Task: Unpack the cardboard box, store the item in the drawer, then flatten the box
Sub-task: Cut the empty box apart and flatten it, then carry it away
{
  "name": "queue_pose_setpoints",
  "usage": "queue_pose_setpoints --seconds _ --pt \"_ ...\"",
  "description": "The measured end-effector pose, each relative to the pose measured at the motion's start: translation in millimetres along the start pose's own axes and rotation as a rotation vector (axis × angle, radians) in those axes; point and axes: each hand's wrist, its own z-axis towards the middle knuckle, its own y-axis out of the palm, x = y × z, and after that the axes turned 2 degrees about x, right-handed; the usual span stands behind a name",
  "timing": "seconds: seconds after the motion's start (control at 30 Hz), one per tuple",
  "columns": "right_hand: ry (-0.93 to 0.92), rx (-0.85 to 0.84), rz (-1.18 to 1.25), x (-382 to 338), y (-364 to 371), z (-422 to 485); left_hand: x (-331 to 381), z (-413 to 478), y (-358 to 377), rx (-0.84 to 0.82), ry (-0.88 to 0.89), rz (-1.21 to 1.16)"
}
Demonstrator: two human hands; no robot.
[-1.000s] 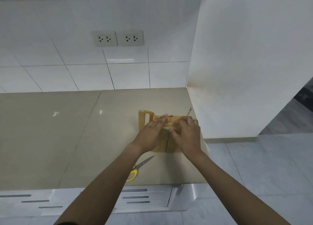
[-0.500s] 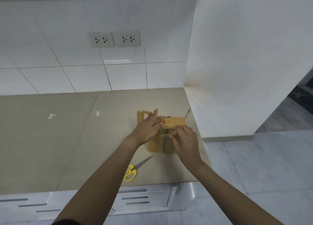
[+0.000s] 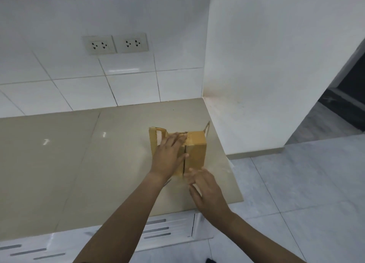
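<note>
A small brown cardboard box stands on the beige counter near its right end. Its top flaps lie shut with a seam down the middle, and one flap sticks up on the left side. My left hand lies flat on the left half of the box top, thumb at the seam. My right hand hovers with fingers spread just in front of the box's near edge, holding nothing. The item inside is hidden.
White drawer fronts with slot handles run under the counter. A thin scissor tip shows beside my left wrist; the rest is hidden by my arm. A white wall closes the counter's right end, with grey floor tiles beyond.
My right hand has come off the box top and drawn back toward me. My left hand has stayed on the box and now lies flatter.
</note>
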Motion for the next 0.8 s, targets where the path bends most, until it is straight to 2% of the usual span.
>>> queue_pose_setpoints --seconds 0.3,0.4,0.53,0.73,0.8 --pt "0.143 0.021 0.110 0.0 -16.2 -11.9 4.7 -4.6 -1.4 0.183 -0.163 0.007" --pt "0.180 0.084 0.129 -0.6 -25.4 5.5 -2.1 -5.2 -7.5 0.263 -0.285 -0.047" --pt "0.135 0.168 0.143 -7.3 -26.0 14.6 -20.9 -22.7 -11.3 0.397 -0.481 -0.141" --pt "-0.061 0.251 0.160 -26.1 -24.2 27.1 -48.1 -66.6 -8.3 0.645 -0.876 -0.571" --pt "-0.141 0.279 0.161 -37.3 -28.5 37.8 -50.6 -72.7 -7.5 0.657 -1.036 -0.649"
